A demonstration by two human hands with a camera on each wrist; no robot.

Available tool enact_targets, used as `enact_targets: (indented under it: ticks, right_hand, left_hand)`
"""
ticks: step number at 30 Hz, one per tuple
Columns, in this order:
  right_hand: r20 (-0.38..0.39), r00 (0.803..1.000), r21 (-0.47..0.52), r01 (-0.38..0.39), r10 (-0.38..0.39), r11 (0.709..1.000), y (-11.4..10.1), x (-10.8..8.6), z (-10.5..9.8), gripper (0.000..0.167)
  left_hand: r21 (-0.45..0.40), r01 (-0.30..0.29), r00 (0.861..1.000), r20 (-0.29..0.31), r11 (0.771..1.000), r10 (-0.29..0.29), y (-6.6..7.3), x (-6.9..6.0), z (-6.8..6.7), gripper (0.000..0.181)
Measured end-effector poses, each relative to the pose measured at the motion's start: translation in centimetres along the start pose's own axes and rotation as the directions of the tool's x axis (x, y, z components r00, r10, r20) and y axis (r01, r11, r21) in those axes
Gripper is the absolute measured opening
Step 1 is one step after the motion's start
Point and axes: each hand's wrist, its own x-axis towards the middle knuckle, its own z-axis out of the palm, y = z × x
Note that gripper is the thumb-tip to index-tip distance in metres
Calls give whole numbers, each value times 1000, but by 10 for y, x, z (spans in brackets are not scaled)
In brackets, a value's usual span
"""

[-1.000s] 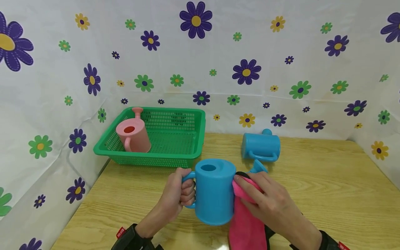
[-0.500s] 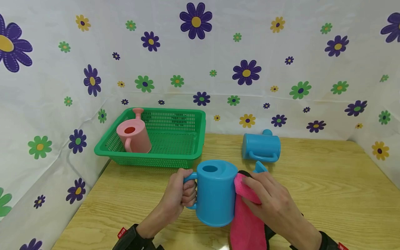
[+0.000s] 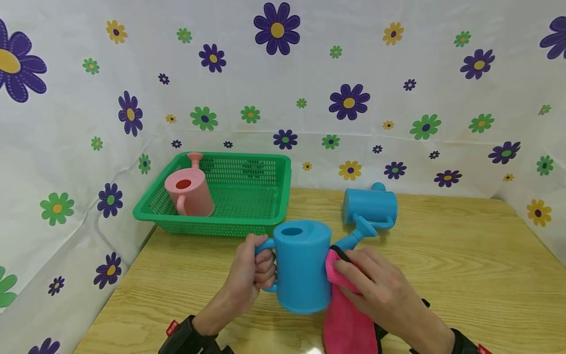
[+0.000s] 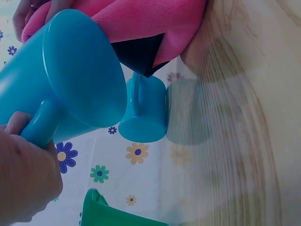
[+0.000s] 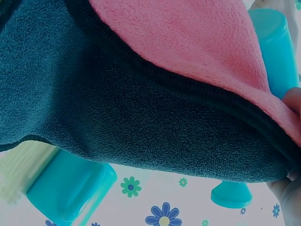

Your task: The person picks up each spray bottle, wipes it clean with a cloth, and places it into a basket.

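Observation:
A blue watering can [image 3: 303, 268] is held upright above the table, its handle gripped by the left hand [image 3: 247, 275]. The right hand [image 3: 384, 290] pinches a pink cloth [image 3: 349, 319] against the can's right side, just below the spout [image 3: 353, 237]. In the left wrist view the left hand [image 4: 28, 174] is curled round the can's handle [image 4: 43, 123]. The cloth's dark side [image 5: 141, 113] fills much of the right wrist view, with the right hand [image 5: 289, 197] at the right edge.
A second blue watering can [image 3: 370, 205] lies on its side at the back of the wooden table [image 3: 464, 255]. The green basket [image 3: 212, 227] at the back left holds a pink watering can [image 3: 194, 196]. A flowered sheet [image 3: 247, 78] stands behind.
The held can has moved slightly up and left, and more of its spout shows. The right hand and cloth now touch the can just under the spout.

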Motion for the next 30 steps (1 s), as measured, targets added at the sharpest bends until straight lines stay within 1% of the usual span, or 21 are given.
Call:
enact_targets:
  ticks: [4, 7, 10, 13, 16, 18, 22, 25, 26, 30]
  right_hand:
    - [59, 998, 14, 18, -19, 1000, -1, -2, 1, 30]
    - [86, 996, 7, 34, -35, 999, -2, -3, 1, 28]
    - [87, 994, 3, 59, -59, 998, -2, -3, 1, 30]
    - [83, 993, -2, 90, -90, 996, -2, -3, 2, 30]
    - [108, 989, 3, 97, -97, 995, -2, -4, 2, 30]
    - [130, 987, 13, 94, -95, 995, -2, -5, 2, 31]
    - [157, 984, 31, 85, -89, 996, -2, -5, 3, 41]
    - [160, 983, 36, 86, -90, 996, -2, -5, 3, 49]
    - [158, 983, 37, 87, -91, 996, -2, -5, 3, 49]
    - [148, 984, 38, 90, -95, 995, -1, -5, 3, 33]
  left_hand:
    - [-58, 9, 999, -31, 998, -11, 0, 1, -1, 48]
    - [-106, 6, 999, -41, 994, -10, -1, 1, -3, 47]
    - [-143, -1, 999, -47, 990, -6, -1, 0, -4, 47]
    - [-171, 4, 997, -72, 985, -16, 0, 0, -6, 47]
    - [-211, 7, 995, -95, 977, -28, 2, 0, -8, 47]
    - [-235, 0, 995, -98, 972, -23, 4, 1, -9, 47]
    - [-268, -17, 996, -86, 963, -6, 7, 1, -11, 46]
    - [-277, -13, 996, -86, 961, -11, 9, 1, -12, 47]
    - [-279, -10, 996, -89, 960, -15, 9, 1, -12, 47]
    - [-281, -10, 995, -101, 960, -20, 11, 2, -13, 47]
